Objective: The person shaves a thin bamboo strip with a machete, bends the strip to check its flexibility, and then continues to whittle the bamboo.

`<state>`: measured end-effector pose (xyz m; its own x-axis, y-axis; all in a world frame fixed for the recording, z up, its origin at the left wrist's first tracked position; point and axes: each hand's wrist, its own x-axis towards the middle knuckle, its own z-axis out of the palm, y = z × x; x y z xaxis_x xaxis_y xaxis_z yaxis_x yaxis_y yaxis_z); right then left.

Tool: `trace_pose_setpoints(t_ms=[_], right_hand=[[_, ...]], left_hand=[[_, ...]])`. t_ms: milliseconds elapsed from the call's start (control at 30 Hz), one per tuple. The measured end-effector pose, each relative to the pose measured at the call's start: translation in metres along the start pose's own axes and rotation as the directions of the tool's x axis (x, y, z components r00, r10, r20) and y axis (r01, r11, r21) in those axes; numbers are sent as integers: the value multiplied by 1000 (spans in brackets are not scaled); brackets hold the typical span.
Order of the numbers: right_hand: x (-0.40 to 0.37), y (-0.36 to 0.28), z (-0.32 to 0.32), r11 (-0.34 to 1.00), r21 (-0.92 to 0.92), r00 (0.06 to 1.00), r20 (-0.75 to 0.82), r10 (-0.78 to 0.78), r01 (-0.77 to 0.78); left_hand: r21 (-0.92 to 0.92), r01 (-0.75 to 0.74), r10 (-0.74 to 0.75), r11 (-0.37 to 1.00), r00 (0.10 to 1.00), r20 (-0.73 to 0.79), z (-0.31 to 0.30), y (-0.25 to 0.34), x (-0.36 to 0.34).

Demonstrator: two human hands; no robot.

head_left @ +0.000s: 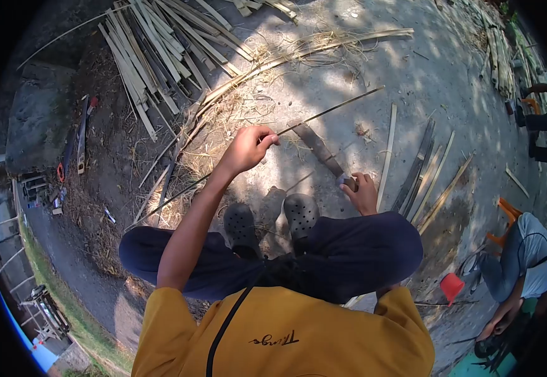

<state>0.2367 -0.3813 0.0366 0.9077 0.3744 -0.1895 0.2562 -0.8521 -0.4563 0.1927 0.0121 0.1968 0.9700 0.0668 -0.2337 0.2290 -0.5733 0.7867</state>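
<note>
My left hand [251, 147] pinches a long, thin bamboo strip [342, 105] between thumb and fingers. The strip slants across in front of me, from beside my left knee up to the right. My right hand [362, 193] is closed around the handle of a broad-bladed machete [320, 149]. Its blade points away from me and to the left, and its far end overlaps the strip in this view, a short way right of my left hand. Below the blade, my dark clogs [301, 217] rest on the ground.
A large pile of split bamboo [154, 53] lies at the upper left, with curly shavings [223, 113] nearby. More bamboo strips [427, 173] lie to my right. A saw [83, 141] rests at the left. At the right, another person [534, 251] sits near a red scoop-like container [452, 288].
</note>
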Motion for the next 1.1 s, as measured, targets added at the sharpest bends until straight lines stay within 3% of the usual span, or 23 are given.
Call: trace_pose_setpoints(t_ms=[67,167,267,367,433,567,633,667,700,733,767,833,867,933,1033,1067,1100], right_hand=[[-11,3,12,999,-20,998,52,35,-34],[-5,6,23,998,-54,999,-17,-38,37],[1,4,29,996,-86,999,48,-12,16],[3,-5,36,987,-71,988,72,-139,144],[-1,-14,39,995,-69,973,223,-54,71],[-5,-23,41,996,83,958,279,-65,43],[-9,-40,26,964,236,938,345,37,-125],[-11,-47,15,965,231,935,353,35,-123],[-13,-56,2,958,191,922,363,132,-212],[-18,-60,-4,942,151,901,369,227,-299],[-27,-49,3,945,146,901,373,223,-294],[-50,-15,19,955,95,952,156,265,-281],[-59,-9,15,958,91,953,160,257,-273],[-74,-7,6,840,321,892,267,364,-439],[-76,-9,-6,812,316,858,339,386,-491],[-75,-7,-1,806,315,854,333,400,-501],[-74,-3,8,884,298,924,243,295,-360]], left_hand=[[-9,52,-51,999,998,37,14,-13,6],[-48,226,-225,973,974,20,30,-25,11],[-72,152,-159,986,982,-102,55,-46,6],[-98,145,-159,985,975,-157,71,-54,-3],[-142,148,-173,979,968,-184,82,-65,-7],[-206,137,-174,969,969,-174,101,-87,-10],[-243,152,-195,958,967,-166,106,-89,-12],[-274,159,-207,949,966,-157,109,-89,-13],[-280,163,-214,946,964,-160,112,-91,-14],[-308,166,-229,937,957,-179,114,-93,-15],[-337,168,-244,926,949,-200,116,-94,-15],[-328,166,-243,930,947,-210,121,-102,-13],[-313,164,-238,936,947,-215,123,-105,-12],[-303,178,-249,936,945,-211,128,-104,-9],[-367,195,-279,910,941,-192,152,-98,-4],[-368,190,-270,910,946,-179,160,-96,-3],[-344,225,-283,911,951,-126,166,-94,-2]])
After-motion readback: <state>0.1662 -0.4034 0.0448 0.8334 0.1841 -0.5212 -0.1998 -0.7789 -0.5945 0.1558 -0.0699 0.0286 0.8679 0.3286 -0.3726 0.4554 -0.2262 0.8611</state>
